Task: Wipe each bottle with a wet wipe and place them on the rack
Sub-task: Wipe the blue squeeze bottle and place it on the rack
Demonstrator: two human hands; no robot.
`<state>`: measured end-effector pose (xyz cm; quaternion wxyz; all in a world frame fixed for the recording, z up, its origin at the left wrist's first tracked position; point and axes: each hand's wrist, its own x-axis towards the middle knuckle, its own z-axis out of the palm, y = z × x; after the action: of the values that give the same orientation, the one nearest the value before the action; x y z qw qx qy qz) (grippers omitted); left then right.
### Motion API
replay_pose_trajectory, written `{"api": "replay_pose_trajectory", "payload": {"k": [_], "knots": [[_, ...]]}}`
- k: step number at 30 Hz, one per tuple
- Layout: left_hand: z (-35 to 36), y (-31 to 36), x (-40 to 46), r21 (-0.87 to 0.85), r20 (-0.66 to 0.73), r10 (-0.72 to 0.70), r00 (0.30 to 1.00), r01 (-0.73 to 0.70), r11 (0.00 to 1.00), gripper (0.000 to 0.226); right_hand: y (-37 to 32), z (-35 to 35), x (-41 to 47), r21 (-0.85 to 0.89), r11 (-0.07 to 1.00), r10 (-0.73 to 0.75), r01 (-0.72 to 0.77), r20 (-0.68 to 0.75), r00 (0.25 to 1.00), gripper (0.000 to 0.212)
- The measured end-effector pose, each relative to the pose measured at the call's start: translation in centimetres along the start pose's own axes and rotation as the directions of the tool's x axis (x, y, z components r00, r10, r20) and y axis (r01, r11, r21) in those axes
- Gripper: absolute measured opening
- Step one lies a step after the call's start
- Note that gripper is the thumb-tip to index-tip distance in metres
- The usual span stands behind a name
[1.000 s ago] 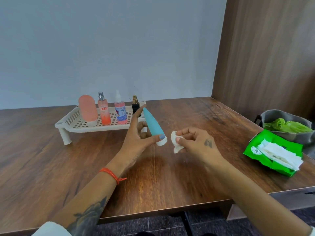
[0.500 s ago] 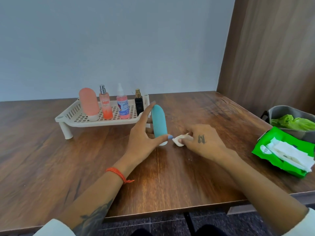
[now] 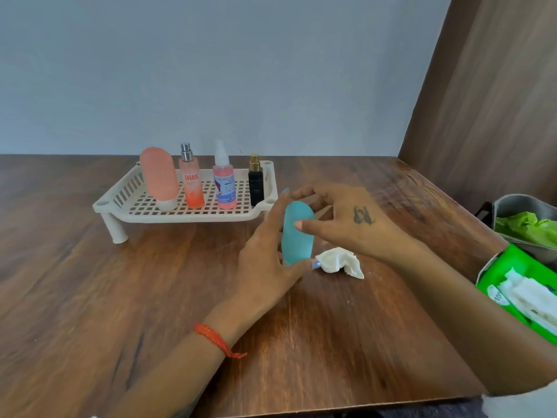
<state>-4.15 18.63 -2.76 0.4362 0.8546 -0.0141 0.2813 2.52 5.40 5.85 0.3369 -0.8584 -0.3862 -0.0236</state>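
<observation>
Teal bottle (image 3: 297,233) gripped upright by left hand (image 3: 265,260); wipe (image 3: 340,262) now dropped beside it, right hand (image 3: 346,221) open, reaching. Wiping finished, rack (image 3: 193,211) next.

matt teal bottle (image 3: 297,233), wooden table (image 3: 120,297)
</observation>
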Motion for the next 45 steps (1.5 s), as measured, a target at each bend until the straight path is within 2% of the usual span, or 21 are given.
{"api": "replay_pose_trajectory", "payload": {"k": [4, 8, 12, 17, 20, 23, 31, 36, 40, 45], "knots": [[-1.0, 0.1, 0.2, 0.060, 0.073, -0.064, 0.995, 0.059, 0.996, 0.115, 0.0, -1.1, 1.2, 0.019, 0.999, -0.037, 0.034, 0.189, 0.981, 0.050], [-2.0, 0.8, 0.5, 0.085, 0.140, -0.133, 0.981, 0.122, 0.989, 0.117, -0.3, -2.4, 2.5, 0.123, 0.992, -0.034, -0.012, 0.367, 0.930, 0.047], [-4.1, 2.5, 1.3, 0.067, 0.184, -0.239, 0.953, 0.231, 0.971, 0.116, -2.3, -3.5, 4.3, 0.122, 0.992, -0.027, -0.030, 0.444, 0.896, 0.044], [-7.3, 4.0, 1.9, 0.014, 0.149, -0.352, 0.924, 0.354, 0.935, 0.105, -5.4, -4.2, 6.9, 0.130, 0.990, -0.029, -0.046, 0.518, 0.855, 0.046], [-9.5, 4.1, 2.2, 0.022, 0.147, -0.409, 0.900, 0.411, 0.911, 0.107, -7.3, -4.2, 8.6, 0.127, 0.992, -0.055, -0.019, 0.549, 0.834, 0.044], [-11.6, 3.8, 2.3, -0.005, 0.147, -0.478, 0.866, 0.484, 0.875, 0.099, -9.4, -4.1, 10.4, 0.117, 0.993, -0.087, 0.023, 0.574, 0.814, 0.040], [-18.0, 1.4, 2.2, -0.009, 0.055, -0.622, 0.781, 0.623, 0.782, 0.095, -14.8, -2.4, 16.2, 0.078, 0.987, -0.157, 0.139, 0.620, 0.769, 0.043], [-22.2, -0.1, 1.9, 0.038, -0.030, -0.670, 0.742, 0.671, 0.741, 0.083, -17.8, -0.7, 19.6, 0.119, 0.975, -0.221, 0.188, 0.613, 0.758, 0.044], [-25.0, -1.5, 1.9, 0.097, -0.025, -0.692, 0.721, 0.691, 0.717, 0.073, -19.9, 1.1, 22.1, 0.124, 0.957, -0.282, 0.262, 0.613, 0.738, 0.042], [-26.2, -3.8, 2.1, 0.063, -0.017, -0.701, 0.713, 0.701, 0.711, 0.063, -20.5, 4.4, 24.6, 0.078, 0.925, -0.338, 0.372, 0.616, 0.711, 0.040]]}}
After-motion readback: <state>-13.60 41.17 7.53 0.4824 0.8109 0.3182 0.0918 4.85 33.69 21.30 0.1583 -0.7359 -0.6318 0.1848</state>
